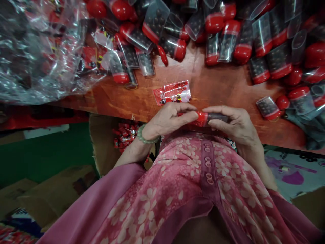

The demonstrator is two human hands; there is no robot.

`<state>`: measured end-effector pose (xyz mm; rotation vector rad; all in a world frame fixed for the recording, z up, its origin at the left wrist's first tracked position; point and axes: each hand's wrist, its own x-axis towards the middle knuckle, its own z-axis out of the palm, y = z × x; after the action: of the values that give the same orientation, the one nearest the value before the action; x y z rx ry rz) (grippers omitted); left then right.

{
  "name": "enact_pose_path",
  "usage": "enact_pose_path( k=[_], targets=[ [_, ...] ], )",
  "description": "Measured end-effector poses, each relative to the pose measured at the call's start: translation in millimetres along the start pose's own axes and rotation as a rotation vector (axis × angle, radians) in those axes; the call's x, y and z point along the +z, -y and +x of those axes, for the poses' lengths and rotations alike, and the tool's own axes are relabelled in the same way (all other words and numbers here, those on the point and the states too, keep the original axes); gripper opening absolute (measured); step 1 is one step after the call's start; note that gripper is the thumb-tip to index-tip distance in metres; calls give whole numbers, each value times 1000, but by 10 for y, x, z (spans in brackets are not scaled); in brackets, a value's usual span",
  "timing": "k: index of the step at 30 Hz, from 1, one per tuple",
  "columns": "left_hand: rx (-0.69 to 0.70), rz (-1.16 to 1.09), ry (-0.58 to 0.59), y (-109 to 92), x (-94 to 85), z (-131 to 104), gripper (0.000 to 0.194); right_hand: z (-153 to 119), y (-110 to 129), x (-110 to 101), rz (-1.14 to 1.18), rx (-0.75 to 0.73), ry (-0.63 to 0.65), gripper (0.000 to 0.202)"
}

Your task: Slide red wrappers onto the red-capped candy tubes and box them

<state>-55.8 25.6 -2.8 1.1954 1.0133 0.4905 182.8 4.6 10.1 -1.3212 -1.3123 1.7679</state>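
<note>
Between my two hands, at the table's front edge, lies a small tube (212, 117) with a red end and a dark section, held sideways. My left hand (175, 118), with a green bead bracelet, pinches its red end between thumb and fingers. My right hand (230, 123) grips the dark end the same way. Just beyond my left hand, red printed labels (176, 92) lie flat on the wooden table (215, 84), partly overlapping.
Many red-capped tubes of dark beads (175, 45) crowd the table's far side and right. Clear plastic bags (50, 54) cover the far left. Below the edge, a cardboard box (101, 142) stands near small red packed items (125, 135). A dark cloth (308, 128) lies right.
</note>
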Motion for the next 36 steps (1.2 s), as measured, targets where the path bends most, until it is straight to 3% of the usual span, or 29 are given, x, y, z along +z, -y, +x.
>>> enact_pose_path(
  k=[2,5,8,11,16,20,22,27,29,32,36],
  targets=[
    [-9,-300,-111,64,48,-10,69,19,-63,21,127,46,-85,24],
    [-42,-687,-128,111,220,-8,60,81,-129,41,296,27,-151,29],
    [-64,-861,-142,72,449,60,45,151,-144,72,331,-8,-201,34],
    [-74,-956,-199,3,613,185,44,201,-134,134,247,-49,-257,37],
    [-107,-1007,-359,-32,684,373,34,277,-187,271,40,-178,-418,39],
    [-94,-1012,-411,-20,678,470,32,356,-279,342,-38,-253,-535,42],
    [-56,-1005,-409,-26,643,507,34,383,-298,346,-16,-261,-502,42],
    [60,-944,-428,-82,476,552,37,364,-254,273,84,-181,-222,52],
    [78,-912,-477,-95,439,554,42,338,-231,240,120,-138,-176,42],
    [84,-897,-482,-80,462,559,43,312,-223,220,121,-130,-171,30],
    [86,-886,-460,-56,535,558,41,299,-249,237,-29,-205,-290,28]
  ],
)
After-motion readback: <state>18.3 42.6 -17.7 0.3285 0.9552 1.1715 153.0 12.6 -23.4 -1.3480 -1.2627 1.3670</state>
